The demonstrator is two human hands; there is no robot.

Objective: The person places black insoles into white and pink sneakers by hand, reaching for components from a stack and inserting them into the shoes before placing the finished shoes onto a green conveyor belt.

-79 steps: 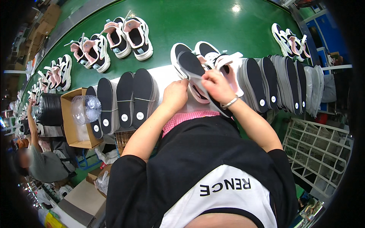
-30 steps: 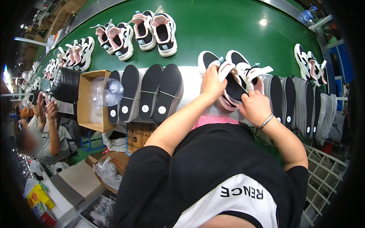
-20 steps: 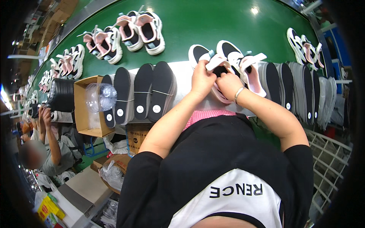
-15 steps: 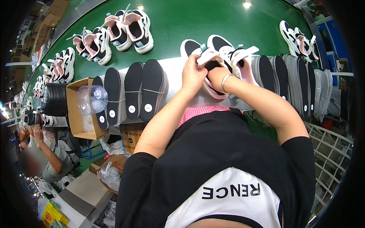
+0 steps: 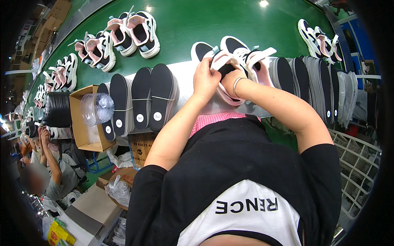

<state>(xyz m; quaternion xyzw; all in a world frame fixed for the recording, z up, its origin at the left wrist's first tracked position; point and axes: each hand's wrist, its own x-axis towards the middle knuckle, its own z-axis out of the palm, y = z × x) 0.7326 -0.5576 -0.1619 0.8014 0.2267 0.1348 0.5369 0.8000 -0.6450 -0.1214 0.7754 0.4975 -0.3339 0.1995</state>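
A black, white and pink sneaker (image 5: 202, 51) lies in front of me, toe pointing away. My left hand (image 5: 206, 80) is closed on the left side of its opening, thumb and fingers gripping the edge near the tongue. My right hand (image 5: 234, 81), with a metal bangle at the wrist, reaches down into the shoe, so its fingers are hidden. A dark insole shows partly inside the opening. Close on the right stands the matching sneaker (image 5: 262, 73), its pale strap sticking out to the right.
Banded stacks of black insoles (image 5: 141, 96) lie to my left, with more insole stacks (image 5: 316, 80) to my right. Farther left is a cardboard box (image 5: 93, 137) holding clear plastic. Sneaker pairs (image 5: 141, 35) sit along the green surface (image 5: 197, 20). A co-worker (image 5: 61, 176) sits at far left.
My left hand has shifted slightly along the opening's edge, and the tongue stands more upright. The right hand stays inside the shoe. The whole view has moved a little.
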